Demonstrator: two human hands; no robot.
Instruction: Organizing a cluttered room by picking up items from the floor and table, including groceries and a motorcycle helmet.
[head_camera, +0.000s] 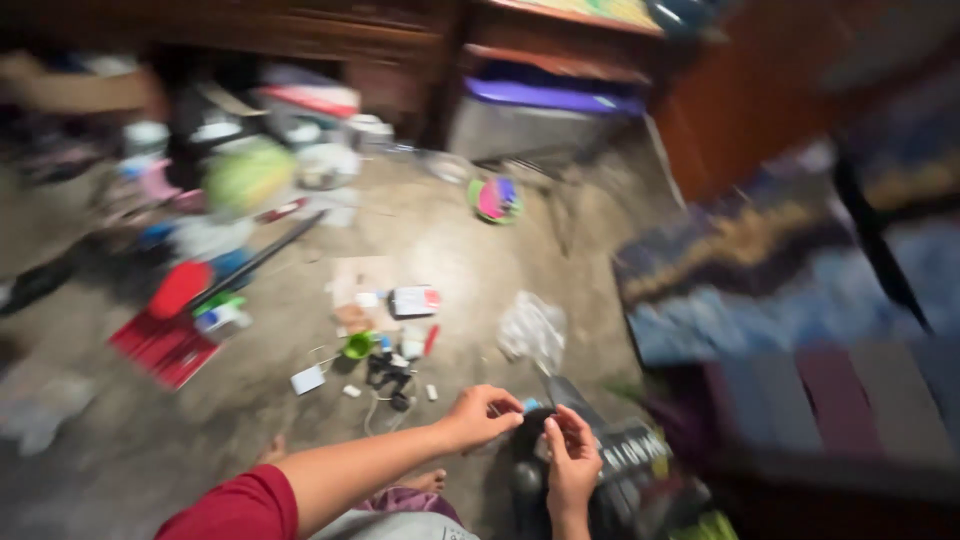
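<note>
The head view is blurred by motion. My left hand (482, 415) reaches out from a red sleeve and pinches a small blue object (531, 405) at its fingertips. My right hand (570, 460) rises from below and touches the same small blue object from the other side. Both hands hover over a dark device (625, 455) with light markings that lies on the floor. What the blue object is I cannot tell.
Small parts lie on the concrete floor ahead: a green cup (358, 345), a white-and-red box (415, 300), a clear plastic bag (532, 330), a red flat item (165, 345). A wooden cabinet (400, 50) stands behind. A patterned blue cloth (790, 280) covers the right. Another person's arm (75, 90) shows far left.
</note>
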